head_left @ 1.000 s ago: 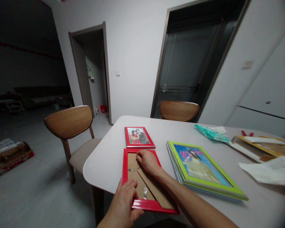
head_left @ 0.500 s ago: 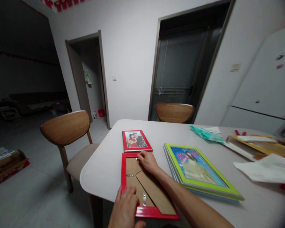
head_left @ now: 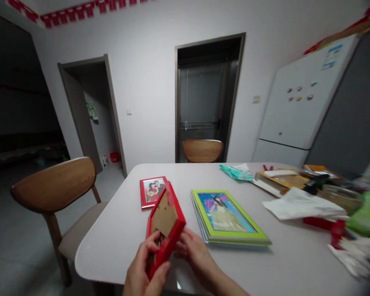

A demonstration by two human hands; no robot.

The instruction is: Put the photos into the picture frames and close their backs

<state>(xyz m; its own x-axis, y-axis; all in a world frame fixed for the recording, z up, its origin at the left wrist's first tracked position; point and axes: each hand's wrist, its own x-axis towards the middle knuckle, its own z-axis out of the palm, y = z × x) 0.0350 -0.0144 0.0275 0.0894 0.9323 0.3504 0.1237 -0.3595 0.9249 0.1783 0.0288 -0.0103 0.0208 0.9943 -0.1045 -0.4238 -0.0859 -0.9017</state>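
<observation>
A red picture frame (head_left: 165, 216) is tilted up on edge above the near side of the table, its brown backing board partly showing. My left hand (head_left: 143, 267) grips its lower near end, thumb on the outer edge and fingers over the back. My right hand (head_left: 195, 251) is at the frame's right side, with curled fingers against it and partly hidden behind it. Just beyond lies a second red picture frame (head_left: 144, 192), face up, with a photo of two people. To the right is a stack of frames, topped by a lime-green picture frame (head_left: 231, 216).
The white table (head_left: 111, 242) has a rounded left corner. Right of the stack lie a teal and white wrapper (head_left: 237, 172), white paper (head_left: 302, 203), a brown envelope (head_left: 280, 179) and white gloves (head_left: 357, 253). Wooden chairs stand at the left (head_left: 55, 179) and far side (head_left: 202, 151).
The red frame, lying back-up on the table before, is now lifted and tipped on edge. My right hand has moved from its top edge to its right side. The view has turned right.
</observation>
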